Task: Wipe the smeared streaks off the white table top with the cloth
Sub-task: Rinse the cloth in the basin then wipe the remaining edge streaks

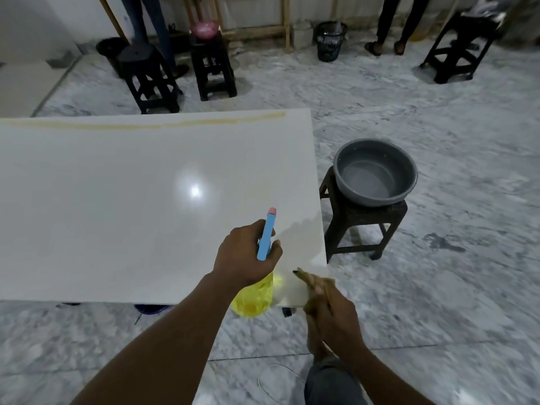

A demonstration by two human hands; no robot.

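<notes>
The white table top (117, 200) fills the left and middle of the view. A long yellowish smeared streak (175, 123) runs along its far edge. My left hand (245, 252) is over the near right part of the table, shut on a spray bottle (255, 299) with a yellow body, a blue head and a pink nozzle that points away from me. My right hand (333, 314) is at the table's near right corner, closed on a crumpled tan cloth (314, 283). The cloth is blurred and touches the table's corner.
A grey basin (375, 147) holding water sits on a dark stool (365, 226) just right of the table. Black stools (149, 77), a black waste basket (330, 39) and standing people are along the far wall. A white cable (263, 378) lies on the marble floor.
</notes>
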